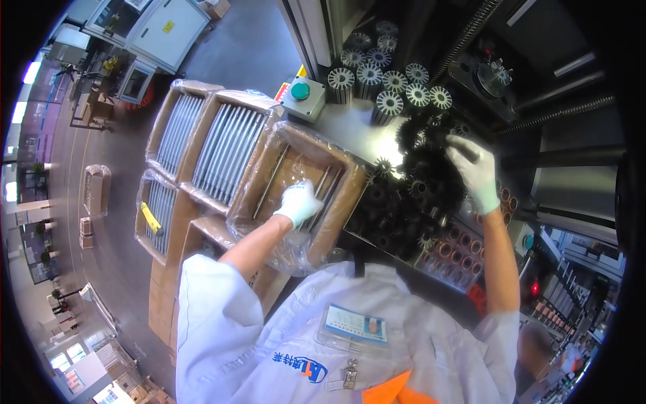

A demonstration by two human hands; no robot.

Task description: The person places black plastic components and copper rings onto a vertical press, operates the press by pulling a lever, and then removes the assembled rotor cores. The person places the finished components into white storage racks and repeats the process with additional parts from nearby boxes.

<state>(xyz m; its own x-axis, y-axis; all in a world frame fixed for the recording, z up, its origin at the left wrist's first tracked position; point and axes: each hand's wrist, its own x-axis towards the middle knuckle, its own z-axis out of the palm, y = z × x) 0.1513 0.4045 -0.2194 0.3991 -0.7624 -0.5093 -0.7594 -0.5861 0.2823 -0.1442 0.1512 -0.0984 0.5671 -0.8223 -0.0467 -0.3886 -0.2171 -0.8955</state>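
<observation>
My left hand (299, 202), in a white glove, reaches into a plastic-lined cardboard box (350, 178). Its fingers are bent closed beside a few metal rods (326, 185), and what they hold is hidden. My right hand (473, 167), gloved too, is over the right side of a pile of dark toothed parts (424, 182). Those fingers are curled, with a dark gap between them, and any part in them cannot be made out. Beyond the pile stand several slotted metal cores (389, 103) on a bright metal surface.
Boxes of metal rods (229, 151) stand to the left, a yellow object (151, 219) on one. A control box with a green button (301, 91) sits behind them. A tray of copper-coloured rings (457, 250) lies near right. Dark machinery (491, 77) rises at far right.
</observation>
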